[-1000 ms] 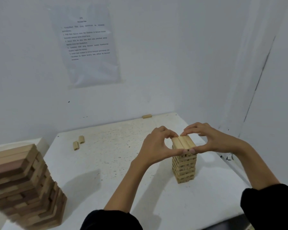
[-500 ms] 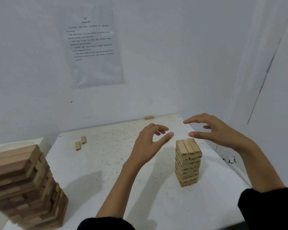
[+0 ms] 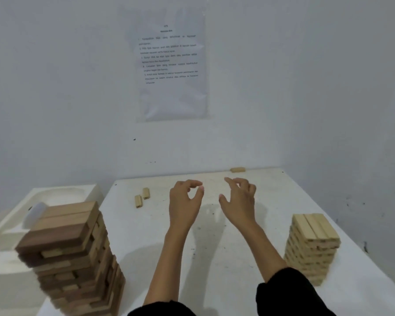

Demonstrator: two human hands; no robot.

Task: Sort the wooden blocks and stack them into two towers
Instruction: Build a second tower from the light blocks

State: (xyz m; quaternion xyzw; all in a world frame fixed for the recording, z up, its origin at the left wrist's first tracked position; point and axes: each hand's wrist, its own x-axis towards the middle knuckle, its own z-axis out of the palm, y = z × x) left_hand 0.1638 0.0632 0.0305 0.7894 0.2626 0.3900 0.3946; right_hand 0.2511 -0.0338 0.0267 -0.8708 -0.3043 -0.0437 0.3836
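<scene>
Both hands are off the pale tower [image 3: 312, 242] now. L hand [image 3: 185, 201] & R hand [image 3: 240, 201] hover above the table [image 3: 214, 258], fingers loosely curled, holding nothing. Pale tower stands right of R forearm, darker tower [image 3: 73, 258] near-left. Wall sheet [image 3: 171, 65] text too blurry to read.

The left hand [image 3: 184, 201] and right hand [image 3: 240, 200] hover side by side, apart, above the middle of the surface [image 3: 214, 252], toward its far edge. Their fingers [image 3: 192, 184] are loosely curled and hold nothing. Bare forearms extend from black sleeves [image 3: 290, 293].

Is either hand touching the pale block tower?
No: the left hand and right hand hover empty over the table, clear of the pale block tower at right.
</scene>
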